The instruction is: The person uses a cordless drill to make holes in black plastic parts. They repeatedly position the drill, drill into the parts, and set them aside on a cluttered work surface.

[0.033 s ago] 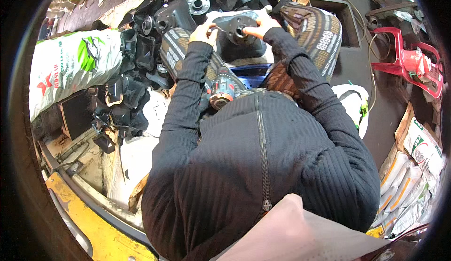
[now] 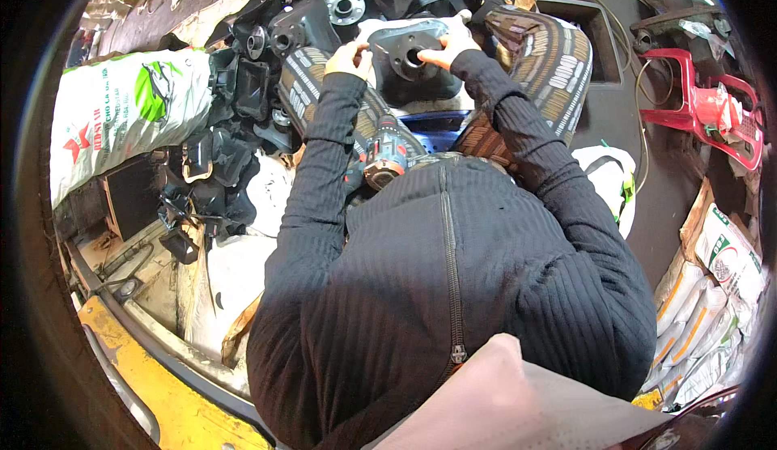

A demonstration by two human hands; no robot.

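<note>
A black moulded plastic part (image 2: 433, 83) with a round flange and a central hole stands between my knees. At its left edge my left hand (image 2: 350, 60) is closed, with fingers bent against the part; exactly where the fingertips touch is partly hidden. On the right side my right hand (image 2: 455, 47) grips the part, its thumb lying by the flange's hole. White material (image 2: 374, 24) shows behind the part. A cordless drill (image 2: 385, 161) rests on my lap below my left hand. Beneath the part lies a blue object (image 2: 435, 130), mostly covered.
Similar black plastic parts (image 2: 303, 25) are heaped ahead and to the left. A white sack (image 2: 129, 118) lies at the left, near a yellow metal edge (image 2: 154, 369). To the right are a red plastic chair (image 2: 700, 110), a loose cable (image 2: 643, 146) and stacked bags (image 2: 696, 312).
The plastic part has tilted slightly between my hands, and its hole has shifted a little. My right hand has moved slightly left.
</note>
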